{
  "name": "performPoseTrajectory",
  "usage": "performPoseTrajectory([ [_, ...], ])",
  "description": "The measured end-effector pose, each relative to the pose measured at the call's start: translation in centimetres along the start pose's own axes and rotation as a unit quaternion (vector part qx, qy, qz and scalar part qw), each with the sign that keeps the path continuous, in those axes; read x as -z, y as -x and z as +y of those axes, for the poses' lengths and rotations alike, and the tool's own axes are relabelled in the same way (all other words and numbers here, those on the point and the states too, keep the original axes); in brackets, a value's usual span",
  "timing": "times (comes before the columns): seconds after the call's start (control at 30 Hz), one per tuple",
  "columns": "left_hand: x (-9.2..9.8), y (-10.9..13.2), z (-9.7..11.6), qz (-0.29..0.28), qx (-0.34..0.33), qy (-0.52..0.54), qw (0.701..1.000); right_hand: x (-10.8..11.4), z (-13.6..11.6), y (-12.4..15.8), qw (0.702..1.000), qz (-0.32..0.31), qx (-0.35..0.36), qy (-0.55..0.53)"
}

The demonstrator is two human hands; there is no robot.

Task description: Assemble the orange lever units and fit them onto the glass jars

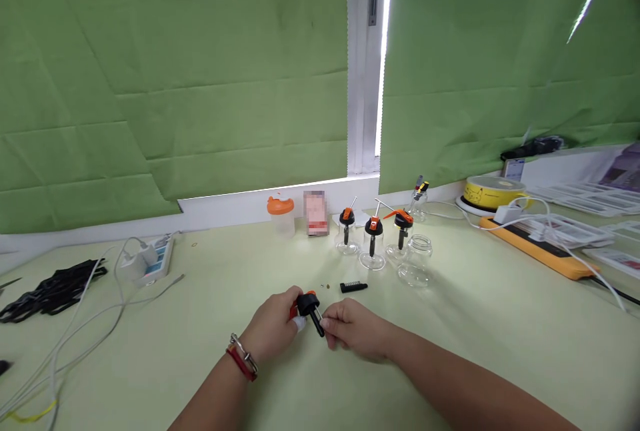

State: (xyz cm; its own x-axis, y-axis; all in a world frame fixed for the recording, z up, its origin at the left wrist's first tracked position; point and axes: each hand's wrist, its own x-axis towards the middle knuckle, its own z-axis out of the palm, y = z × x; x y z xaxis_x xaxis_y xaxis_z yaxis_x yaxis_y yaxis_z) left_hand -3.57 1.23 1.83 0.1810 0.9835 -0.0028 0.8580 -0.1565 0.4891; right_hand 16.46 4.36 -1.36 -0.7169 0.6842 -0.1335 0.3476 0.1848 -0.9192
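My left hand [274,324] is closed around a black jar lid [308,302] with orange parts. A black stem [317,323] points down and to the right from the lid. The fingers of my right hand [354,329] are pinched at a thin, pale rod-like piece [319,314] beside that stem. Just beyond my right hand, a black part with a spring [353,287] lies on the table, and tiny bits [327,286] lie to its left. An open glass jar [416,263] stands farther right.
Glass jars with black-and-orange lids, including one jar [373,251], stand behind my hands. An orange-lidded cup [281,216] and a small box [316,213] are by the wall. Power strips lie left [159,259] and right [537,249], with white cables on the table.
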Motion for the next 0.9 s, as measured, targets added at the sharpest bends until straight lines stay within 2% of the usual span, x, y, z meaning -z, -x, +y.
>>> performPoseTrajectory([
  [0.23, -0.4, 0.1, -0.2, -0.058, -0.018, 0.095, 0.994, -0.3, 0.9, -0.8, 0.995, 0.081, 0.024, 0.055],
  [0.3, -0.2, 0.2, -0.3, -0.106, -0.015, 0.131, 0.986, -0.1, 0.9, -1.0, 0.996, 0.087, 0.007, 0.016],
  [0.4, 0.1, 0.6, 0.0, -0.172, -0.035, 0.165, 0.971, 0.2, 1.0, -1.5, 0.991, 0.09, -0.016, -0.097],
  [0.5, 0.1, 0.9, 0.3, -0.193, -0.077, 0.182, 0.961, 0.3, 1.1, -1.8, 0.982, 0.066, -0.036, -0.174],
  [0.67, 0.0, 0.9, 0.2, -0.205, -0.114, 0.184, 0.955, 0.8, 1.1, -1.8, 0.983, 0.032, -0.087, -0.161],
  [0.8, 0.2, 0.9, 0.0, -0.196, -0.112, 0.181, 0.957, 1.4, 1.0, -1.3, 0.982, -0.056, -0.067, -0.167],
  [0.9, 0.3, 0.8, -0.1, -0.195, -0.1, 0.175, 0.96, 1.6, 0.8, -1.2, 0.982, -0.072, -0.069, -0.158],
])
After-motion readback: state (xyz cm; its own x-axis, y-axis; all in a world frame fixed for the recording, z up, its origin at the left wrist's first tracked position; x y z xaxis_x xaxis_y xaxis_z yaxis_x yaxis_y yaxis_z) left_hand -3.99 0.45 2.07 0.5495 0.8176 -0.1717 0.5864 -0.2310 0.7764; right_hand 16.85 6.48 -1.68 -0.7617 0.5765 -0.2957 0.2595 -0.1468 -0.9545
